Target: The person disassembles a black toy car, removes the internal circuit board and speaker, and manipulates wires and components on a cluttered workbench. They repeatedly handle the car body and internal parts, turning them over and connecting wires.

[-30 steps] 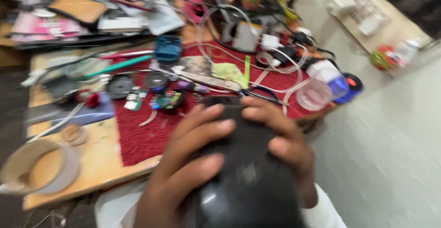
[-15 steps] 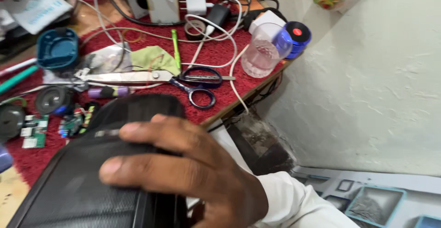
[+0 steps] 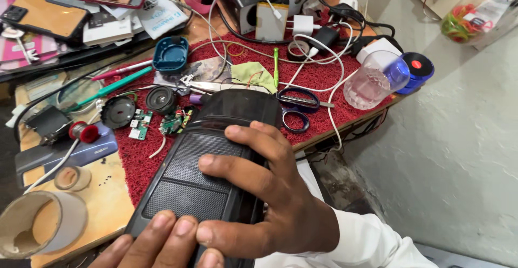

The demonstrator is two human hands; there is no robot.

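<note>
Hands, right (image 3: 270,192) and left (image 3: 156,243), clasp black speaker (image 3: 199,176) over red mat (image 3: 324,84)

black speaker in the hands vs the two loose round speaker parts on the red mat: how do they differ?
The black speaker is a long box with a mesh grille; the round speaker parts are small bare discs. The speaker is gripped by the right hand and left hand; the discs lie untouched near the mat's left edge. Both are dark.
</note>
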